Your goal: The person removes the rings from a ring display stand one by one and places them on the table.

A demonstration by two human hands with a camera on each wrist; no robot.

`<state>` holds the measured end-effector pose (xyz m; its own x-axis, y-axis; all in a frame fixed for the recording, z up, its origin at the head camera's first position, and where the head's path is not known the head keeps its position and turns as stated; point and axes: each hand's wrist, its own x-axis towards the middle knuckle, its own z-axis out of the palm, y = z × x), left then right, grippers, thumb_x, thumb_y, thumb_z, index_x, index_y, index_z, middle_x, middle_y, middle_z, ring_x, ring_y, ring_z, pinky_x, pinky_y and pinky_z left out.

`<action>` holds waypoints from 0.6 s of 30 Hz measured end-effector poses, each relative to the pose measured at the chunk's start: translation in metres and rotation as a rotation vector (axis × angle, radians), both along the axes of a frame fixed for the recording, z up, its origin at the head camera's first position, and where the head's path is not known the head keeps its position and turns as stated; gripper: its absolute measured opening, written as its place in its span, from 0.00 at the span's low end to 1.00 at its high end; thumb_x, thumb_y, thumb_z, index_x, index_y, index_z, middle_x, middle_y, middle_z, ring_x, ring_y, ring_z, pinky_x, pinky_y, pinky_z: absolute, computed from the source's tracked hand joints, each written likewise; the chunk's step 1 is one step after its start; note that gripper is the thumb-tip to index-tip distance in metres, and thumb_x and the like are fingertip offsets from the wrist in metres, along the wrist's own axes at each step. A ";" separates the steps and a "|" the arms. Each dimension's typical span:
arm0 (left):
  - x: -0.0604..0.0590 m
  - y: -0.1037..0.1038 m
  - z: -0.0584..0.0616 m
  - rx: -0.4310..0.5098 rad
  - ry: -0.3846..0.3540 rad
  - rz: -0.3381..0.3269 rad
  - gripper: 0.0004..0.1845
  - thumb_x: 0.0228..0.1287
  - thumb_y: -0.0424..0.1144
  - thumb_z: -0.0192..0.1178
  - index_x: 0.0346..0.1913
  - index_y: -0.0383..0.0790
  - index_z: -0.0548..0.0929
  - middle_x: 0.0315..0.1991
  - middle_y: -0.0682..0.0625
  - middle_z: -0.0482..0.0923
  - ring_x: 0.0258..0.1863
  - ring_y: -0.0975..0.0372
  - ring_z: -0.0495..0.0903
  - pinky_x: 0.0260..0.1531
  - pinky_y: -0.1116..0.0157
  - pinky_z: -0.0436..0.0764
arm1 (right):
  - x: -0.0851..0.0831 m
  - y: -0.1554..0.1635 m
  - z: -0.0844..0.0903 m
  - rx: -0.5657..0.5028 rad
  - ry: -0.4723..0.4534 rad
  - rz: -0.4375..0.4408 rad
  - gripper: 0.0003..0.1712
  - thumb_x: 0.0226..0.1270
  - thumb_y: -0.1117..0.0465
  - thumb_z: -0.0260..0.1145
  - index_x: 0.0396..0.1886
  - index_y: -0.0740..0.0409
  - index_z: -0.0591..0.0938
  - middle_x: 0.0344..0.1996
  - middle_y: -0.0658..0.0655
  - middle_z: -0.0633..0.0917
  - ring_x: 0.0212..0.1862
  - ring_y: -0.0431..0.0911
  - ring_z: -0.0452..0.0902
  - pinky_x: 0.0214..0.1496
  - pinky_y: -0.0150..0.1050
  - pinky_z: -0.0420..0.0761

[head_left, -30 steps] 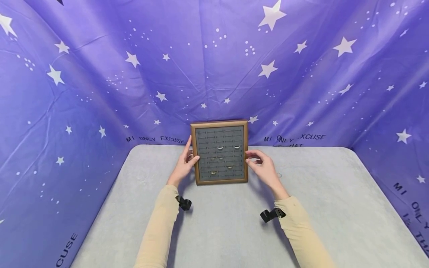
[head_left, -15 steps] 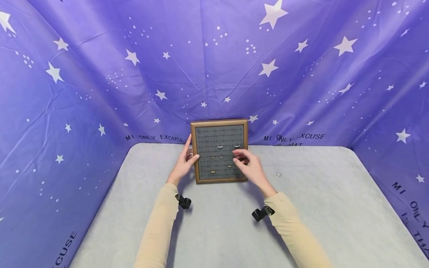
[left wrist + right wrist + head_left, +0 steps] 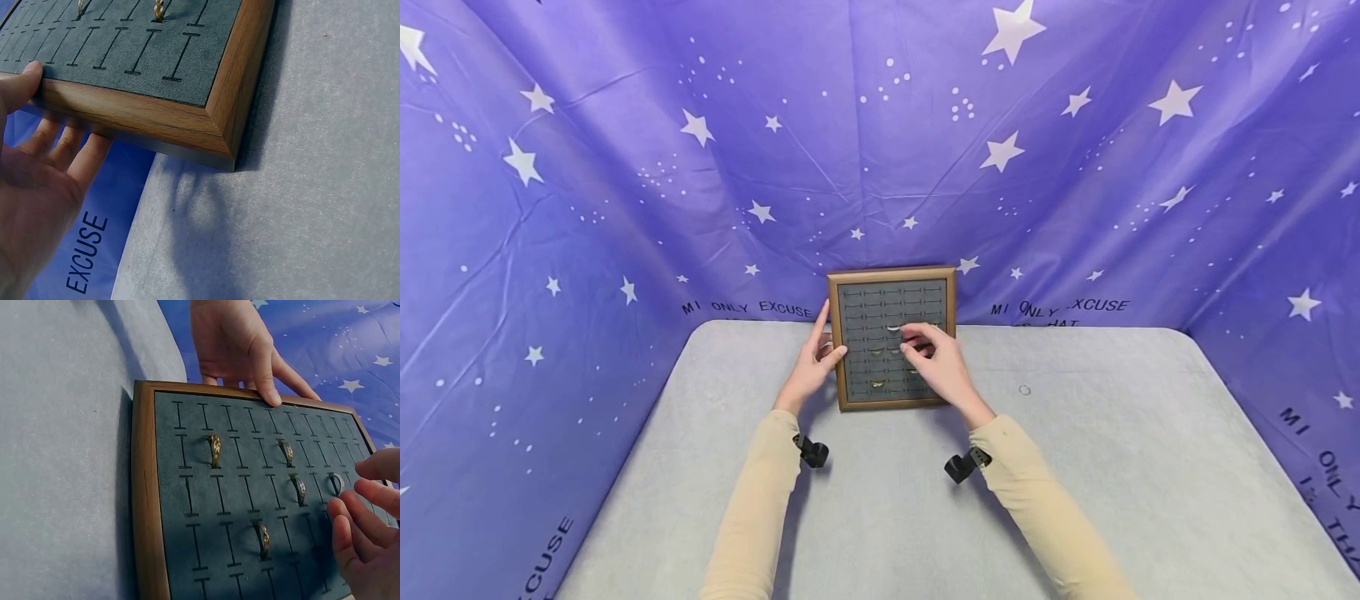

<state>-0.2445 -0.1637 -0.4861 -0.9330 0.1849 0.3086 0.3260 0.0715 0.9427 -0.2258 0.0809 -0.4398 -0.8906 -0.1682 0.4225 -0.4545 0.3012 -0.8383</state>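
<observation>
A wood-framed ring display board (image 3: 892,276) with a dark slotted insert leans upright against the backdrop. My left hand (image 3: 811,362) grips its left side; in the left wrist view the thumb (image 3: 30,81) lies on the front and other fingers pass behind the frame. My right hand (image 3: 946,368) is over the insert, fingers bent and parted, fingertips right at a silver ring (image 3: 338,483). Below it in the head view sit two more rings, one of them silver (image 3: 300,489). A gold ring (image 3: 215,450) is low on the board. The right hand covers the board's right part.
A grey cloth-covered table (image 3: 880,500) spreads around the board. Purple star-printed fabric (image 3: 880,150) hangs behind and at both sides. A small ring-shaped outline (image 3: 1025,389) shows on the table to the right. Black cameras (image 3: 812,452) sit on both wrists.
My right hand has moved left from the board's right edge, across the insert, to the silver ring near the middle. The left hand and the board have stayed in place.
</observation>
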 end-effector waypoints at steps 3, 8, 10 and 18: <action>0.000 0.000 0.000 0.007 -0.013 -0.001 0.46 0.67 0.24 0.55 0.78 0.60 0.45 0.54 0.31 0.75 0.48 0.55 0.79 0.49 0.64 0.77 | -0.002 -0.005 0.002 0.041 0.011 -0.017 0.14 0.61 0.70 0.67 0.47 0.65 0.84 0.38 0.59 0.84 0.37 0.48 0.80 0.35 0.34 0.77; 0.003 0.001 0.007 0.009 -0.029 -0.010 0.45 0.67 0.22 0.55 0.78 0.54 0.44 0.55 0.29 0.74 0.49 0.53 0.78 0.49 0.66 0.75 | -0.005 -0.010 0.003 0.090 0.019 -0.038 0.14 0.61 0.69 0.67 0.47 0.64 0.84 0.38 0.58 0.84 0.36 0.47 0.79 0.34 0.34 0.77; 0.007 0.002 0.014 0.004 -0.020 -0.021 0.45 0.67 0.22 0.54 0.78 0.49 0.43 0.55 0.28 0.73 0.50 0.51 0.77 0.50 0.65 0.75 | -0.006 -0.011 0.002 0.096 0.021 -0.047 0.14 0.61 0.68 0.67 0.47 0.63 0.84 0.37 0.58 0.84 0.36 0.47 0.79 0.34 0.34 0.77; 0.018 0.004 0.029 -0.007 -0.022 -0.023 0.44 0.66 0.21 0.54 0.77 0.42 0.42 0.53 0.27 0.74 0.49 0.54 0.78 0.48 0.67 0.75 | -0.009 -0.016 0.000 0.138 0.044 -0.091 0.13 0.61 0.67 0.68 0.47 0.61 0.84 0.35 0.56 0.82 0.34 0.45 0.79 0.36 0.37 0.78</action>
<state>-0.2270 -0.1594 -0.4573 -0.9350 0.2081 0.2870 0.3071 0.0708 0.9490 -0.2349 0.0650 -0.4394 -0.8862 -0.1468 0.4395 -0.4551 0.4538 -0.7661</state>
